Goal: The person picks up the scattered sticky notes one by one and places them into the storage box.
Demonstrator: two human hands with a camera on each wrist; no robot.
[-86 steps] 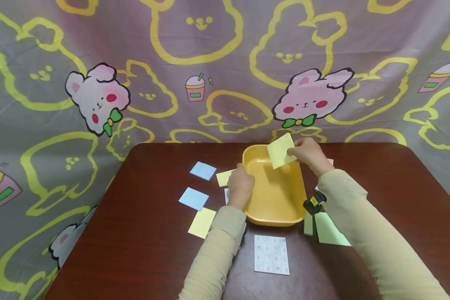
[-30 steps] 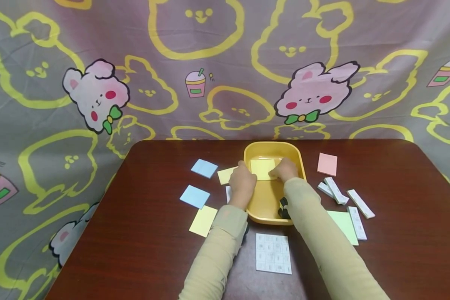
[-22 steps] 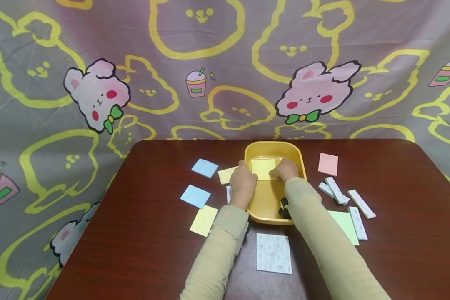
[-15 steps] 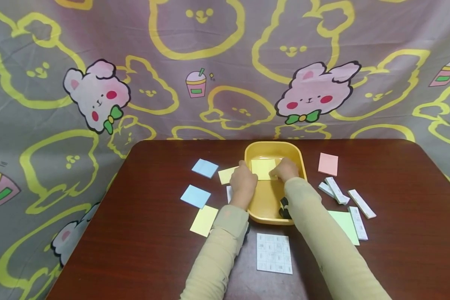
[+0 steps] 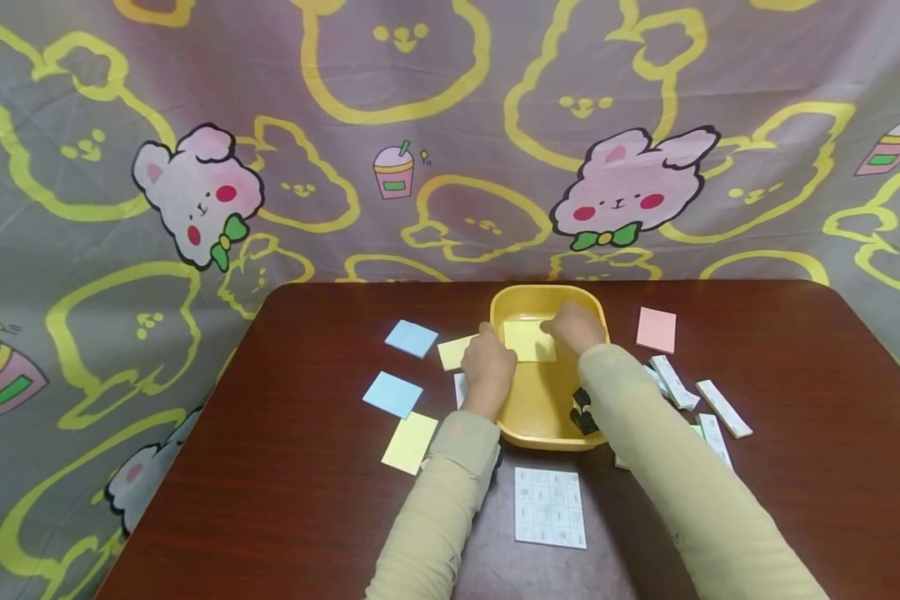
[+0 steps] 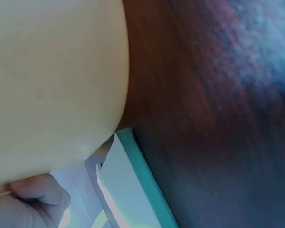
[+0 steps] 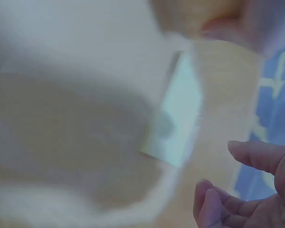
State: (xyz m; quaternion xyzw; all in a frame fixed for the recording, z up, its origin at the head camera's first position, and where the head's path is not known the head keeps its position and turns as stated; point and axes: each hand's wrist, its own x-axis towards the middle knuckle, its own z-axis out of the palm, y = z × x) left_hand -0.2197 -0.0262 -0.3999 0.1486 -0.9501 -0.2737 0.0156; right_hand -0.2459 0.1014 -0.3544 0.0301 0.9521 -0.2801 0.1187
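Observation:
A yellow plastic tray [image 5: 543, 408] stands on the dark table. My left hand [image 5: 487, 367] holds its left rim; in the left wrist view curled fingers [image 6: 40, 197] show at the tray's edge [image 6: 57, 95]. Inside, toward the far end, a pale yellow sticky note pad [image 5: 528, 342] lies flat. My right hand [image 5: 576, 327] is over the tray's far right part, just above the pad. In the right wrist view my right thumb and fingers [image 7: 256, 159] stand apart with nothing between them, clear of the pad [image 7: 178, 114].
Left of the tray lie blue pads [image 5: 393, 394], a yellow pad [image 5: 410, 443] and another yellow pad [image 5: 456, 353] partly behind my hand. On the right are a pink pad [image 5: 656, 330] and several white strips [image 5: 723, 408]. A printed white pad [image 5: 549, 508] lies in front.
My right hand brought the yellow pad down into the tray, let it go, and has lifted slightly away up and right. My left hand has stayed at the left rim.

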